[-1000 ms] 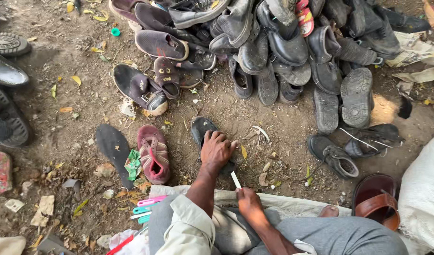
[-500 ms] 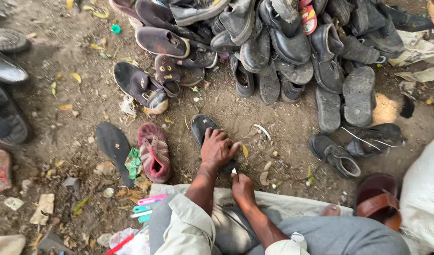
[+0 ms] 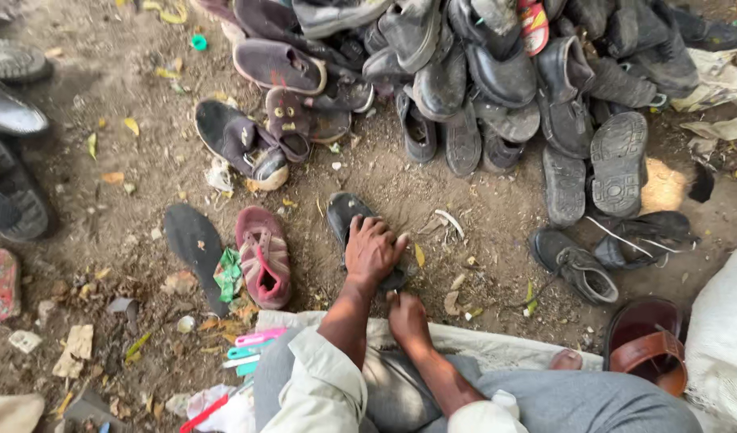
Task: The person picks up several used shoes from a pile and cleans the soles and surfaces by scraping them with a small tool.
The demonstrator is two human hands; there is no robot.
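Right hand (image 3: 407, 321) nearest, fingers curled at the heel of one dark sandal (image 3: 360, 232), grasp hard to make out; left hand (image 3: 372, 250) spread flat atop it, pressing; one maroon sandal (image 3: 262, 256) just left; shoe heap (image 3: 497, 72) beyond, uncountable, cut off above.

The left hand (image 3: 374, 250) covered the middle of the black sandal (image 3: 346, 216), so its strap could not be seen. Whatever the right hand (image 3: 406, 319) pinched was too small to tell. The brown sandal (image 3: 646, 346) was partly hidden by a white sack (image 3: 725, 337), itself cut off at the right edge.
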